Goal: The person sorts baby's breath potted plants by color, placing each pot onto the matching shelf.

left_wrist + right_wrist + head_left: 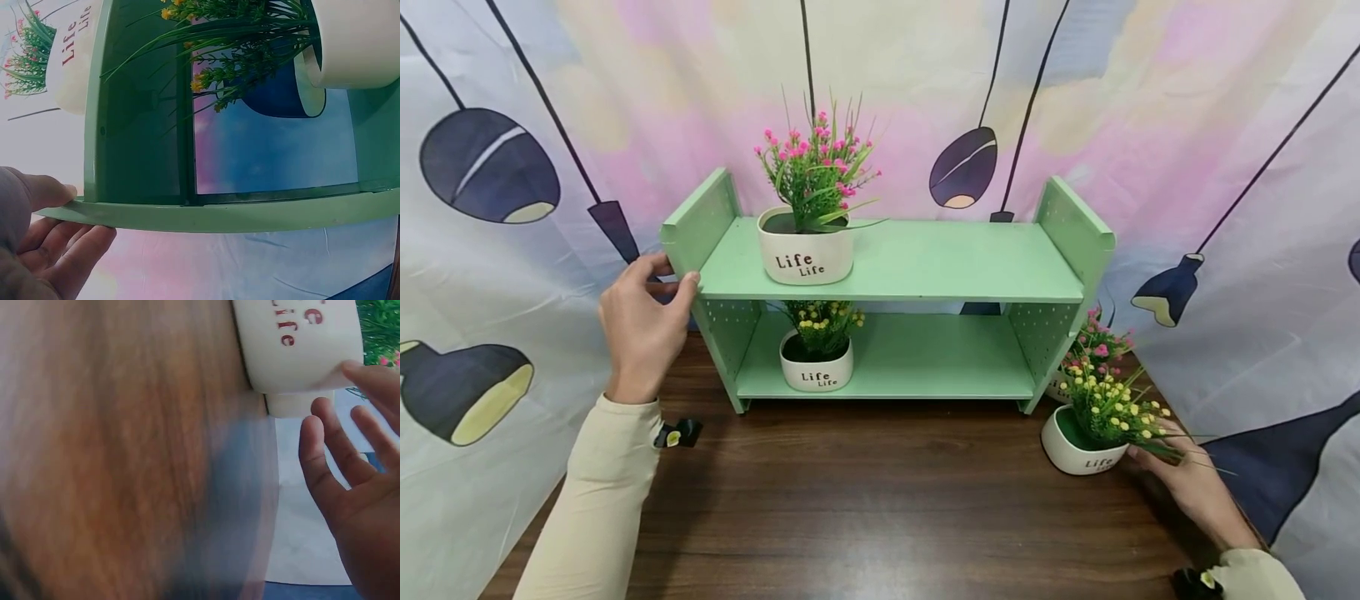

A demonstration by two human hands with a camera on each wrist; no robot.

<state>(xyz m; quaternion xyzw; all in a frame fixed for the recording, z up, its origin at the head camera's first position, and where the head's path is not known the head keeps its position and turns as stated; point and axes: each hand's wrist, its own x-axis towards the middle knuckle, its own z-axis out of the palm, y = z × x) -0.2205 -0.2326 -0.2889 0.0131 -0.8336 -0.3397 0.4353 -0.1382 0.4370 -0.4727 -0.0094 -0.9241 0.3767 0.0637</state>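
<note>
Two pots (806,247) are shelved at centre; the shelf (700,218) is pinched by the left hand (642,325), while a third pot (1078,451), lower right, is touched by the spread-fingered right hand (1187,483).

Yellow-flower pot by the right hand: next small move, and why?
Probably curl the right hand round the yellow-flower pot to grip it. Its fingers are straight and just touch the pot's side in the right wrist view, so nothing is held. The pot stands on the table beside the green shelf, which the left hand grips at its end panel.
</note>
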